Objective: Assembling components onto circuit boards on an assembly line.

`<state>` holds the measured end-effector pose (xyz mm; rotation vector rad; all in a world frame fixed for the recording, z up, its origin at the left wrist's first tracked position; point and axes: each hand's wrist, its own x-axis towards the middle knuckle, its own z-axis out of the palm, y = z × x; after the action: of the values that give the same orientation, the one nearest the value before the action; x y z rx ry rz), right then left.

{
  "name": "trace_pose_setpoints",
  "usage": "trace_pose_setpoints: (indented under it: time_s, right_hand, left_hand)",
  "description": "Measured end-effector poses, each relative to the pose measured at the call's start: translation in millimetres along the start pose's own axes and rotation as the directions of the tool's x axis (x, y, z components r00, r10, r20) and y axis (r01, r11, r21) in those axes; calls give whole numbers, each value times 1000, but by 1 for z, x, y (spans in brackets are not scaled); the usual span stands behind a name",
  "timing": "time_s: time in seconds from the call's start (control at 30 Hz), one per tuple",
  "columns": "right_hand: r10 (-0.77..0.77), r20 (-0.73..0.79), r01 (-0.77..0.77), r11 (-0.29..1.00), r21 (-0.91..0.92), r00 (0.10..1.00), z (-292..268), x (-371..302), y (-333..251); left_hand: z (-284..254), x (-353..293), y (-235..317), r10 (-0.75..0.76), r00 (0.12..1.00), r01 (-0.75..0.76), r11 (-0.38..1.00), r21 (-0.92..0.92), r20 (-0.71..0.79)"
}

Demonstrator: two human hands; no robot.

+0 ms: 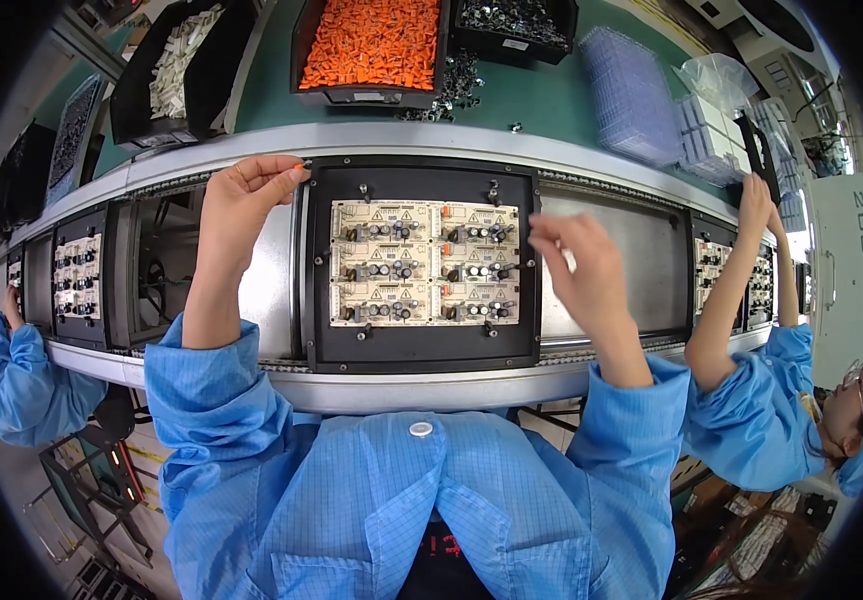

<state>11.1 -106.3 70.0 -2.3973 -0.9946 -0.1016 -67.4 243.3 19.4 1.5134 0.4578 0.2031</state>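
My left hand pinches a small orange plastic part between thumb and fingertips, above the upper left corner of a black frame. Set in that frame is a pale panel of circuit boards, in two columns and carrying capacitors and other components. Orange parts like the held one stand on the right column, among them an upper one. My right hand hovers at the frame's right edge, fingers bent toward the panel. Motion smears its fingertips, so whether they hold anything is unclear.
Beyond the rail, black bins hold orange parts, white parts and dark metal clips. Loose clips lie beside them. Clear plastic trays stand at far right. Co-workers in blue sit on both sides, near other framed panels.
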Motion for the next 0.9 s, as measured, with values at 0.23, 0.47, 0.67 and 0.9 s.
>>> trace_pose_setpoints:
  time_s: [0.23,0.47,0.67,0.9]
  right_hand:
    - [-122,53,121,992,27,991,31,53,27]
    - [-160,51,156,986,59,986,40,57,37]
    - [16,-101,15,955,298,995,27,41,45]
    - [151,-141,-74,894,441,978,20,34,43]
  left_hand:
    - [-6,1,-6,8,999,-11,996,89,41]
    - [12,-7,-3,69,993,-92,961,260,99]
    - [33,-23,13,15,972,-144,828,542,235]
    - [39,-15,8,182,914,-395,607,690,364]
